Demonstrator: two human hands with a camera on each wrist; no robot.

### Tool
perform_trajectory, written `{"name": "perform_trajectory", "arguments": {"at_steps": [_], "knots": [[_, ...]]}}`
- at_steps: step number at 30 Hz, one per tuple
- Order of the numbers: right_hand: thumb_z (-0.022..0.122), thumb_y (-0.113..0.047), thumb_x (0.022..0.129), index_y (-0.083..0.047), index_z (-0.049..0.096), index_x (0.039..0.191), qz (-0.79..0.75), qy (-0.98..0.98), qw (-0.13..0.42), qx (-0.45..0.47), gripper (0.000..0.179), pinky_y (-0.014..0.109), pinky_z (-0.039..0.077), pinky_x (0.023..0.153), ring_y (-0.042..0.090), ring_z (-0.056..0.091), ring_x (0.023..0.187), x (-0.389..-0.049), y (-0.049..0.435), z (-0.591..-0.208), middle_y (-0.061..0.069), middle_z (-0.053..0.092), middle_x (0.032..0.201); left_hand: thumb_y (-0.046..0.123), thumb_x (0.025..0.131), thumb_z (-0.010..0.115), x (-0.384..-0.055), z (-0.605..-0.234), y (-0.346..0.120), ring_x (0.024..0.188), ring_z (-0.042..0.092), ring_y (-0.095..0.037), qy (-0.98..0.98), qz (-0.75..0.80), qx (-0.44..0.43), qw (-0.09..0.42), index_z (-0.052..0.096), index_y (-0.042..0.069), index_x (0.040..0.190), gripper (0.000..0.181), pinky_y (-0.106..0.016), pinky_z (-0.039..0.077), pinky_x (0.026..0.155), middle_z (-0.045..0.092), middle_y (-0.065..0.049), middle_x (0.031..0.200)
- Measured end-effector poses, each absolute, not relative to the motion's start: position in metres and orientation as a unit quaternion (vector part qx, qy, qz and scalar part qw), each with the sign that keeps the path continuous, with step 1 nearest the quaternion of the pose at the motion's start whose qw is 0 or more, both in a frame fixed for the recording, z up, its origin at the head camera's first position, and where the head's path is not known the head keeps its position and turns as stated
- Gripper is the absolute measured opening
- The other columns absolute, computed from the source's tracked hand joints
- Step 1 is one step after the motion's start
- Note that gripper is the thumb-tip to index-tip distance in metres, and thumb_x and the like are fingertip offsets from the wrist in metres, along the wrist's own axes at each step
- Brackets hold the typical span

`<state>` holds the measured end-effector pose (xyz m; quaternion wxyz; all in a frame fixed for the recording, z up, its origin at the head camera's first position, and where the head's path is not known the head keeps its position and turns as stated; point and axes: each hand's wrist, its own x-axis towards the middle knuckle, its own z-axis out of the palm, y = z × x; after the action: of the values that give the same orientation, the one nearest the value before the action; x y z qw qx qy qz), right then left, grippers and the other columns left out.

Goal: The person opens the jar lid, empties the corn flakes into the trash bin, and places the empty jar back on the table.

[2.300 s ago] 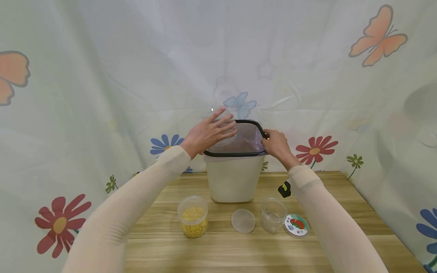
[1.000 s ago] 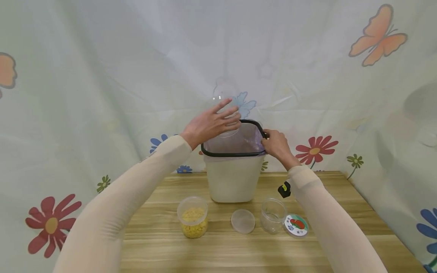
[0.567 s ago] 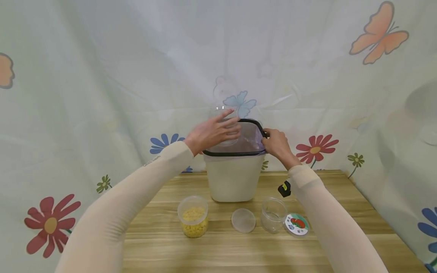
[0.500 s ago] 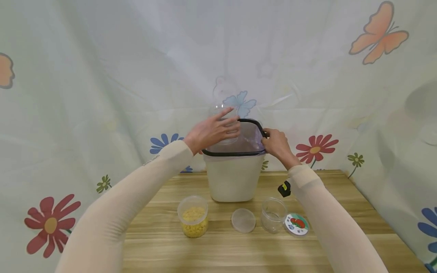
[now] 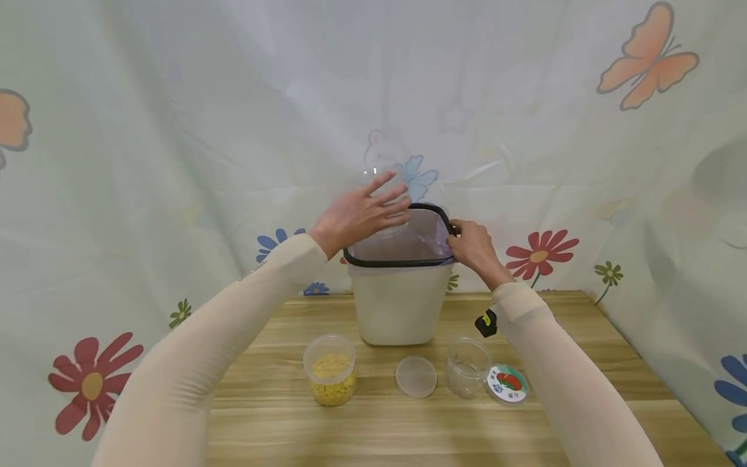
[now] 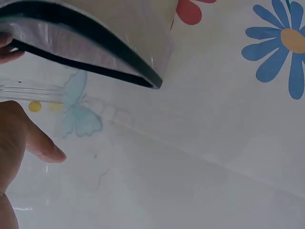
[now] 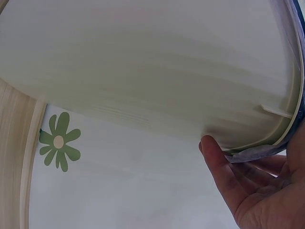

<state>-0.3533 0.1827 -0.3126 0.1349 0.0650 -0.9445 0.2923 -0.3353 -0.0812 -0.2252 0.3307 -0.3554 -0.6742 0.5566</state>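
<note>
My left hand (image 5: 364, 214) grips a clear plastic jar (image 6: 28, 90), tilted mouth-down over the opening of a white trash bin (image 5: 399, 305). Most of the jar is hidden behind the hand in the head view, and I see no contents in it. The bin has a black rim ring (image 5: 403, 263) and a thin purplish bag (image 5: 439, 237) lining it. At the bin's right side, my right hand (image 5: 474, 246) pinches the rim and bag edge, its thumb against the outer wall in the right wrist view.
On the wooden table (image 5: 373, 434) stand a clear jar of yellow pieces (image 5: 331, 383) and a second clear jar (image 5: 467, 370). Between them lies a translucent lid (image 5: 416, 377). A tomato-printed lid (image 5: 506, 384) and a small black-and-yellow object (image 5: 486, 323) are near the right forearm. Printed curtain hangs behind.
My left hand has moved the jar up, down and up again over the bin, ending higher than half a second ago. The right hand has kept its hold on the rim.
</note>
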Motion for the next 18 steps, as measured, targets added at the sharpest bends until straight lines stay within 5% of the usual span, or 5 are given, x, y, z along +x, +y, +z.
{"name": "perform_trajectory", "arguments": {"at_steps": [18], "knots": [[0.047, -0.017, 0.094, -0.004, 0.048, 0.144, 0.277, -0.949, 0.143, 0.059, 0.051, 0.034, 0.042, 0.065, 0.034, 0.057, 0.089, -0.353, 0.183, -0.313, 0.023, 0.060, 0.133, 0.019, 0.087, 0.075, -0.338, -0.241, -0.090, 0.155, 0.003, -0.026, -0.683, 0.550, -0.343, 0.336, -0.004, 0.030, 0.158, 0.107, -0.059, -0.002, 0.123, 0.006, 0.001, 0.167]]}}
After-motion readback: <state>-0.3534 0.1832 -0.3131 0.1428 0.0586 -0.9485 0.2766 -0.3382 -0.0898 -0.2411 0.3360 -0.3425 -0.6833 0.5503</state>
